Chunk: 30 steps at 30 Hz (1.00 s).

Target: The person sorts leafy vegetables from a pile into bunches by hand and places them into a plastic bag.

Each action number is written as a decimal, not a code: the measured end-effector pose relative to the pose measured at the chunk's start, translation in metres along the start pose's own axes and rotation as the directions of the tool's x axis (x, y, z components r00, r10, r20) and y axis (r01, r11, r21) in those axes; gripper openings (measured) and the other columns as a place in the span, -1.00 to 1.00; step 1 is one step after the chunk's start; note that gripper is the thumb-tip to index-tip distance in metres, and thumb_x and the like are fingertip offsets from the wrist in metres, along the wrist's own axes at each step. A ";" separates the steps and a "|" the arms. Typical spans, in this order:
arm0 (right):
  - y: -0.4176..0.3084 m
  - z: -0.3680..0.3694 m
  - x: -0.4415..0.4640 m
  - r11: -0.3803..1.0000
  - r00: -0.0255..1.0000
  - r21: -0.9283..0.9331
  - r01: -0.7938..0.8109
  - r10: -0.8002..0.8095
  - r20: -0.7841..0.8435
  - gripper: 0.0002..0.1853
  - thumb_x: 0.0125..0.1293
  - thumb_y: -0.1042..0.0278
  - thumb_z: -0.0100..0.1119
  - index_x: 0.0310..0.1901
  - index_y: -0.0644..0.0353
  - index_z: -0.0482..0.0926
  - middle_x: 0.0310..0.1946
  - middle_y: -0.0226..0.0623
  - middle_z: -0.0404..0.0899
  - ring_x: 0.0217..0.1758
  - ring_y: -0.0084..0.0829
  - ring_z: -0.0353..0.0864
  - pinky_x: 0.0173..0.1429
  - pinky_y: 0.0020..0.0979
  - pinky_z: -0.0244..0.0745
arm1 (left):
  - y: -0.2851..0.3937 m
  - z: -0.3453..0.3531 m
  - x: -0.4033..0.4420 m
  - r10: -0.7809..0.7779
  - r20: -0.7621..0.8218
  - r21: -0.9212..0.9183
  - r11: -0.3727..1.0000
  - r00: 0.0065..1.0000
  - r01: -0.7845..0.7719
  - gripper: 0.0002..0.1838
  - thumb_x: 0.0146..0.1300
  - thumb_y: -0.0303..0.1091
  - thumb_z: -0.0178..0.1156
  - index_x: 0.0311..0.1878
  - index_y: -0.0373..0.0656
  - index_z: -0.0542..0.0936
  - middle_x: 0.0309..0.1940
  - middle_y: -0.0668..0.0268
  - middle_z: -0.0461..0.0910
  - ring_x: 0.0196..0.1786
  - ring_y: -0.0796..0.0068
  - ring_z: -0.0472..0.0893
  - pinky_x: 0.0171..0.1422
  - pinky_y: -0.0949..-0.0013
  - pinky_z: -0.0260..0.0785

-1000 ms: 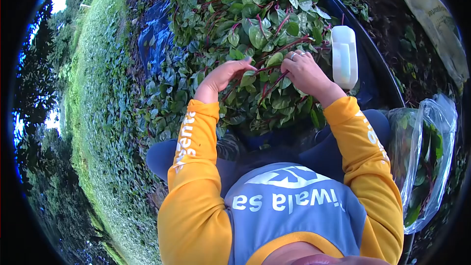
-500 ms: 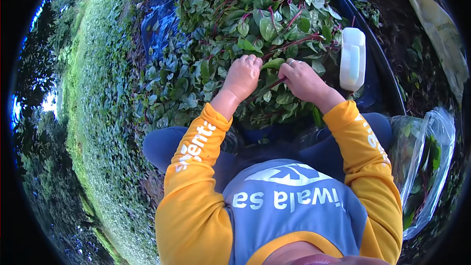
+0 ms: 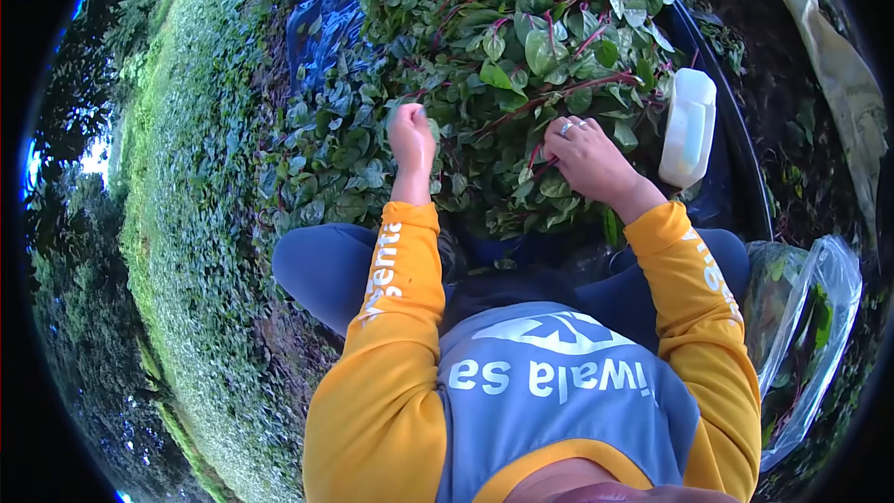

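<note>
While the head camera looks down over the person's front, both bare hands reach forward over a heap of leafy stems (image 3: pixel 545 51), which lies just in front of the folded legs (image 3: pixel 321 265) and spreads toward the top of the view. The heap mixes broad green leaves with reddish-purple stalks.

The right hand (image 3: pixel 589 160) is low over the near part of the heap, its back turned up, with 2 rings showing. Its thumb and fingertips pinch a reddish stem (image 3: pixel 537 155) at the hand's left side, among the leaves. The left hand (image 3: pixel 411 142) is well apart from it, above the left part of the heap. Its fingers curl inward with the thumb uppermost; a green leaf shows right beside them, but I cannot tell whether they grip it or are only near it.

A white plastic container (image 3: pixel 689 126) stands out at the right edge of the heap, near the right hand and slightly tilted. Past it runs a dark curved rim (image 3: pixel 754 182). Beside the right knee is a clear plastic bag (image 3: pixel 808 354) with green leaves inside. A pale sack (image 3: pixel 829 65) lies at upper right, and blue plastic sheeting (image 3: pixel 326 23) lies left of the heap's far part. The person's 2 sleeves (image 3: pixel 386 354) are orange with white lettering, and the shirt front (image 3: pixel 549 414) is grey-blue.
</note>
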State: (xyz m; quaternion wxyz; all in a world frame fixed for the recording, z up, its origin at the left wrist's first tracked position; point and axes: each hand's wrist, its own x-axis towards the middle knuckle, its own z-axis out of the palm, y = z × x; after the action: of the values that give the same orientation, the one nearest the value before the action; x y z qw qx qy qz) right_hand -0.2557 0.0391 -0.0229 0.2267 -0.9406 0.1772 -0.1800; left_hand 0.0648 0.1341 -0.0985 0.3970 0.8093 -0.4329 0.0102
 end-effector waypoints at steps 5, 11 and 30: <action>0.007 0.002 -0.009 0.997 0.997 -0.050 -0.063 0.065 0.046 -0.87 0.11 0.51 0.24 -0.29 0.10 0.55 -0.20 -0.28 0.51 0.00 -0.18 0.55 0.07 -0.15 0.38 | -0.090 -0.018 -0.011 -0.264 -0.659 0.366 0.705 0.704 0.607 -0.52 0.18 -0.52 0.16 0.22 -0.16 0.58 0.10 -0.13 0.59 0.17 -0.13 0.55 0.24 0.03 0.42; 0.001 -0.002 -0.005 0.998 0.995 -0.064 -0.028 0.034 0.096 -0.89 0.04 0.47 0.25 -0.35 0.08 0.55 -0.35 -0.32 0.53 -0.13 -0.21 0.59 -0.01 -0.18 0.41 | -0.111 0.045 -0.055 -0.483 0.038 0.257 0.851 0.875 0.458 -0.57 0.13 -0.23 0.39 0.05 -0.24 0.70 -0.14 -0.10 0.73 -0.02 -0.14 0.70 0.15 0.04 0.53; -0.018 -0.005 0.006 0.993 0.993 0.021 0.117 -0.117 -0.008 -0.85 0.06 0.43 0.34 -0.33 0.09 0.56 -0.24 -0.34 0.55 -0.03 -0.24 0.56 0.09 -0.20 0.40 | -0.044 -0.043 0.006 -0.510 0.579 -0.598 0.265 0.636 0.757 -0.68 0.43 -0.44 0.16 0.22 -0.12 0.59 -0.33 0.48 0.58 -0.39 0.61 0.52 -0.31 0.53 0.35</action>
State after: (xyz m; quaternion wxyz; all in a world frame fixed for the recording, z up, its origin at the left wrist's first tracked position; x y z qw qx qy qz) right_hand -0.2479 0.0495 -0.0087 0.2252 -0.9464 0.1206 -0.1978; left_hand 0.1138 0.1711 -0.0949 0.6217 0.6310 -0.0711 -0.4586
